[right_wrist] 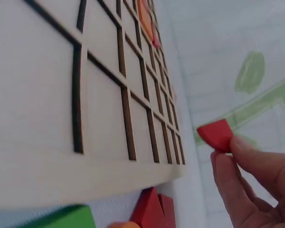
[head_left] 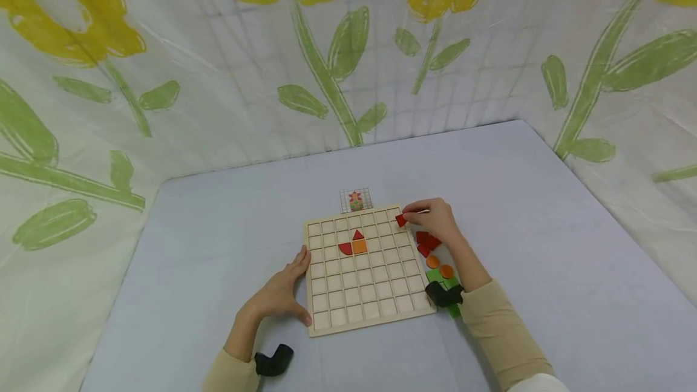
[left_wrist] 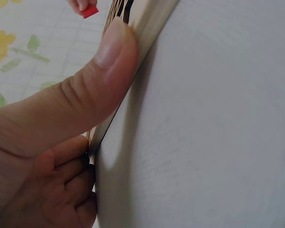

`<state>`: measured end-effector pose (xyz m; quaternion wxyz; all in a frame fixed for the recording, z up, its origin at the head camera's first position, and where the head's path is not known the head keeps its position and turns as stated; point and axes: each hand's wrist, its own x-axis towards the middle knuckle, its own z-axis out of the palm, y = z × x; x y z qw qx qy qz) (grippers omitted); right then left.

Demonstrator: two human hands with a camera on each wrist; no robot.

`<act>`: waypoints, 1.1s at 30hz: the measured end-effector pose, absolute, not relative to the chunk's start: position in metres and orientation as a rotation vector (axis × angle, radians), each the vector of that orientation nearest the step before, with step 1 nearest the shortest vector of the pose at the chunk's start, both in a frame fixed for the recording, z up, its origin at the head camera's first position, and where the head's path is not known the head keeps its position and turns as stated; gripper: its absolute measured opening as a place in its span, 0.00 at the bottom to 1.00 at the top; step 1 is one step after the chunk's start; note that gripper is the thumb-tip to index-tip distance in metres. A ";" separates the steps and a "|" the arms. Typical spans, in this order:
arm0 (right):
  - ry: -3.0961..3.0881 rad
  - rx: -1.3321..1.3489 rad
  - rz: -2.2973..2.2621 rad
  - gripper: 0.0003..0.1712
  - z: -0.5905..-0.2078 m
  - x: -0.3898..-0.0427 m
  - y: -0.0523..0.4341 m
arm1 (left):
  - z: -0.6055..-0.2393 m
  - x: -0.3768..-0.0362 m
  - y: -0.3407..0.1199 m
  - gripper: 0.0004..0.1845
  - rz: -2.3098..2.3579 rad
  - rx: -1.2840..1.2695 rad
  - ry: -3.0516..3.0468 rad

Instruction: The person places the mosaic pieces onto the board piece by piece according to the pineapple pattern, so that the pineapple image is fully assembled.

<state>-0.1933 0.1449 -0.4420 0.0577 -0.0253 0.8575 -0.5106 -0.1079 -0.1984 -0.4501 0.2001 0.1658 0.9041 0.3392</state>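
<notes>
Right hand (head_left: 432, 218) pinches a red quarter-round piece (right_wrist: 217, 135) over the grid board's (head_left: 367, 292) far-right corner. Left hand (head_left: 280, 291) unclenched against board's left edge, grasping nothing. In board: orange square (head_left: 359, 247), red triangle (head_left: 357, 236). Right of board: orange discs (head_left: 432, 261), green pieces (head_left: 451, 283).

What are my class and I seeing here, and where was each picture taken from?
No robot here, just a person's two bare hands. The wide picture comes from a camera worn on the head; the other two come from cameras on the left and right wrists. On the pale table lies a gridded board holding a red triangle, an orange square and a red rounded piece. Loose pieces in red, orange and green lie along its right side. The left hand rests against its left edge; the right hand pinches another red piece near its far right corner.
</notes>
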 end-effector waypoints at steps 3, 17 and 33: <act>2.477 -0.138 -1.589 0.12 -0.446 -0.191 0.138 | -0.450 -0.108 -0.198 0.71 0.953 0.462 2.526; 2.558 -0.291 -1.497 0.08 -0.456 -0.184 0.108 | -0.449 -0.107 -0.197 0.71 0.956 0.432 2.526; 2.607 -0.233 -1.384 0.03 -0.456 -0.183 0.089 | -0.448 -0.106 -0.196 0.71 0.969 0.420 2.522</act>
